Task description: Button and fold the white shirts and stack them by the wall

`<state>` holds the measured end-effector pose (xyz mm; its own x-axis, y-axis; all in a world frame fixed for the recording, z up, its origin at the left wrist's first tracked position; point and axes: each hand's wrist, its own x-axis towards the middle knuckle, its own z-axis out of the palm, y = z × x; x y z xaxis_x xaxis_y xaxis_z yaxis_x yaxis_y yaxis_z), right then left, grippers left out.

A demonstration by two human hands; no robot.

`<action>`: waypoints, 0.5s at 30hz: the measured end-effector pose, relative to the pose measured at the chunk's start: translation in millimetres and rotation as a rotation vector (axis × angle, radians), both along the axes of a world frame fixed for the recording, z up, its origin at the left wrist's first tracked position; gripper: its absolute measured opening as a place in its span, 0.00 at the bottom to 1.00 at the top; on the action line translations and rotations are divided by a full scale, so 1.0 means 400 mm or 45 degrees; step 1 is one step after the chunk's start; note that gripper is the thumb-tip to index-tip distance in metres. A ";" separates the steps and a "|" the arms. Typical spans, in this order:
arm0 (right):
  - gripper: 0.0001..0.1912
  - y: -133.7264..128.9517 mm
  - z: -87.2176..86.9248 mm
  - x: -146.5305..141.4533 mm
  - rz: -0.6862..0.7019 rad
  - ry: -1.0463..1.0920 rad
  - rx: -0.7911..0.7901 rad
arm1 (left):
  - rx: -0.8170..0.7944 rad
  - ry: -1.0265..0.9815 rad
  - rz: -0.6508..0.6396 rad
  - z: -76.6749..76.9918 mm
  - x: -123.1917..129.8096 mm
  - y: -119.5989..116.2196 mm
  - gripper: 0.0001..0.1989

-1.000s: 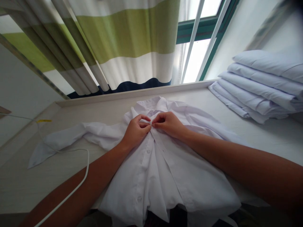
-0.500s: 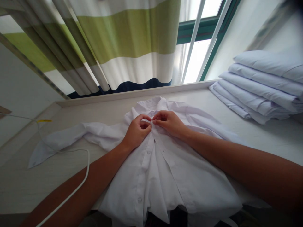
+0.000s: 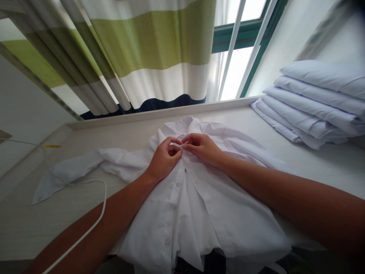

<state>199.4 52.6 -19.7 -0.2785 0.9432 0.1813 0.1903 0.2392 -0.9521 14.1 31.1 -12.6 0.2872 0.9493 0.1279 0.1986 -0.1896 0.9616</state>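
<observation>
A white long-sleeved shirt (image 3: 239, 213) lies face up, collar toward the window, its lower hem hanging at the near edge of the table. My left hand (image 3: 165, 156) pinches the button-side front edge below the collar. Right against it, my right hand (image 3: 201, 147) pinches the buttonhole-side edge, and the fingertips of both meet at the placket. Whatever button lies between them is hidden by the fingers. Lower down, the two fronts hang apart, with a button (image 3: 178, 184) and another near the hem showing on the left front.
Several folded white shirts (image 3: 316, 102) are stacked at the right. A white cable (image 3: 104, 205) crosses the left side over my left forearm. Behind the pale table (image 3: 137, 123) with its raised back edge hangs a striped curtain (image 3: 154, 42) beside a barred window.
Both hands stay at the same spot on the placket; the fingertips shift only slightly. The shirt lies as before, and the whole view has drifted a little.
</observation>
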 end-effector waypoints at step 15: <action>0.11 0.007 -0.005 0.002 0.057 0.083 -0.058 | -0.042 -0.087 0.020 0.006 0.007 -0.005 0.15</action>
<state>200.2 55.2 -21.5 -0.3094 0.9378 0.1575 0.1180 0.2022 -0.9722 16.7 29.0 -10.2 0.2642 0.9575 0.1156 0.1351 -0.1554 0.9786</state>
